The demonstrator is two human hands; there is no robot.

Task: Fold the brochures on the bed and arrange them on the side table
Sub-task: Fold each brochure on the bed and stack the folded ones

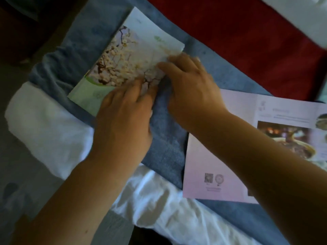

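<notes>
View looking down at two bare arms reaching over a folded brochure printed with pale blossom on dark branches, the blossom brochure (127, 55). It lies flat on a blue blanket (166, 138), set at a slant, with a green band along its lower left end and a white panel at its upper end.

The left hand (123, 117) rests on the near edge of the blossom brochure. Its grip is open, the fingers (141, 85) stretched out and pressing down on the paper. The right hand (191, 89) is just right of it, at the blossom brochure's right-hand edge. Its fingers (178, 58) bend over that edge, but motion blur hides whether the grip pinches the paper or only presses on it. The two hands are close together, almost touching.

To the lower right of the blossom brochure, well apart from it, a pink brochure (212, 165) lies open and flat on the same blanket, partly under the right forearm. It shows a food photograph and small printed codes.

Below and left of the blossom brochure, a crumpled white sheet (49, 129) shows past the blanket's edge. Above and right of the blossom brochure lies a red cloth (230, 36).
</notes>
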